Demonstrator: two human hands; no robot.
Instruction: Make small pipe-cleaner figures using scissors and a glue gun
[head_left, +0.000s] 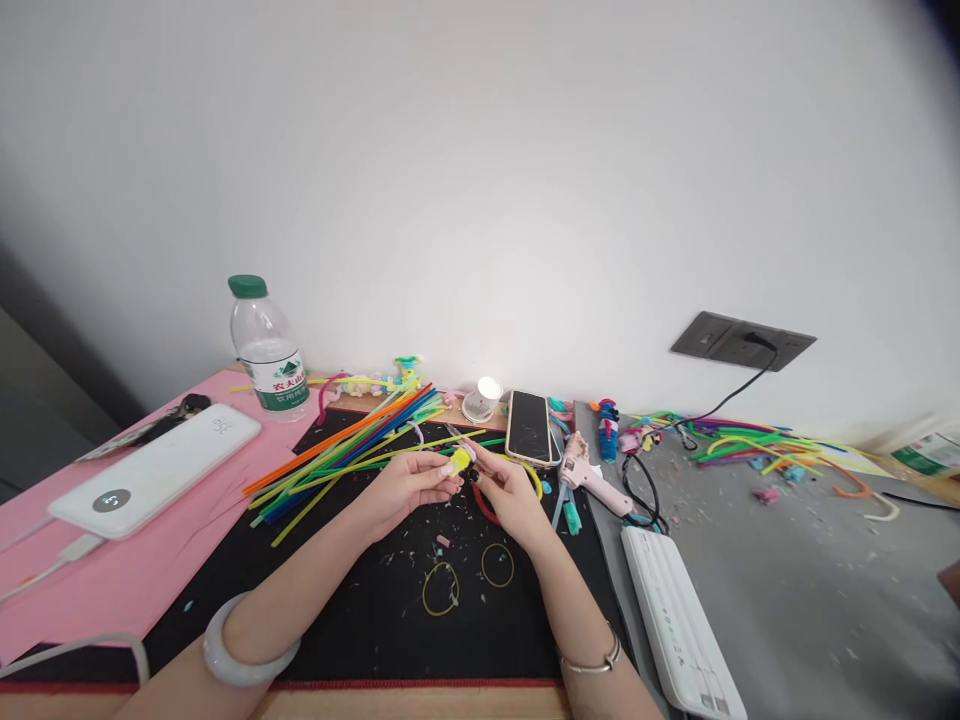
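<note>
Left hand (pixel 405 487), pinched yellow piece (pixel 460 460), red mat edge (pixel 412 684) well apart

Phone (pixel 529 430) between cup (pixel 484 399) and glue gun (pixel 598 485), perhaps partly on mat (pixel 480 650)

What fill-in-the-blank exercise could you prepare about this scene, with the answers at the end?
The clear plastic bottle has a ____ cap.
The bare left hand pinches a small, mostly ____ piece.
A thick, pale, round bangle circles the person's ____ forearm.
The pale pink glue gun lies right of the rectangular, black-screened ____.

Missing words: green; yellow; left; phone.
</note>
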